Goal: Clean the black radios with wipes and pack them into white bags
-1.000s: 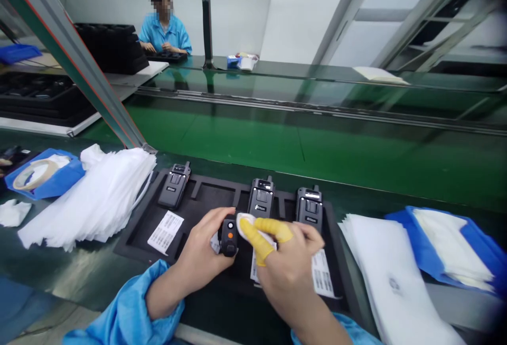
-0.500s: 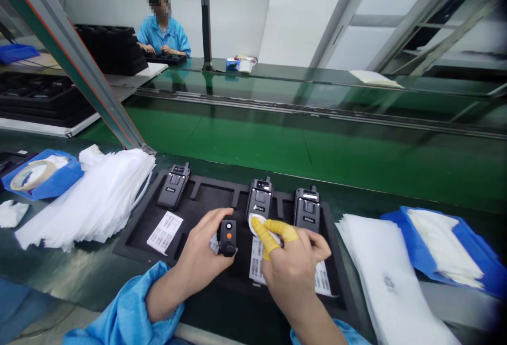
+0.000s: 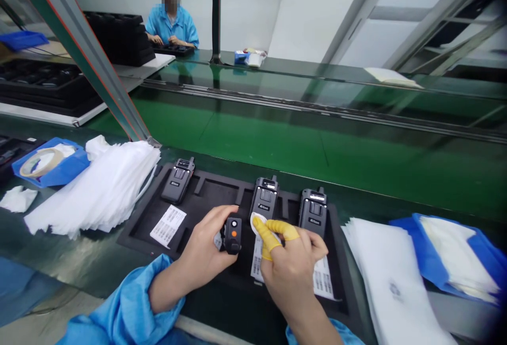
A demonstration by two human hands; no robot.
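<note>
My left hand (image 3: 208,250) grips a black two-way radio (image 3: 233,235), its narrow side with a white dot and an orange button turned towards me. Yellow finger cots cover the thumb and some fingers of my right hand (image 3: 291,252). Those fingers pinch a small white round pad (image 3: 260,222), just in front of the middle radio (image 3: 264,197). Two more radios, one at the left (image 3: 178,182) and one at the right (image 3: 313,212), lie in the black foam tray (image 3: 134,223). White label sheets (image 3: 168,225) rest in the tray, partly hidden by my right hand.
A fan of white sleeves (image 3: 103,189) and a blue bin with tape (image 3: 51,168) are at the left. At the right are more white sleeves (image 3: 390,271) and a blue bin (image 3: 431,260). A metal post (image 3: 91,59) rises at the left. Across the green belt (image 3: 253,133) sits a co-worker (image 3: 172,25).
The whole view has shifted a little. My left hand has turned the radio slightly, showing more of its button side. My right hand still pinches the pad near the middle radio.
</note>
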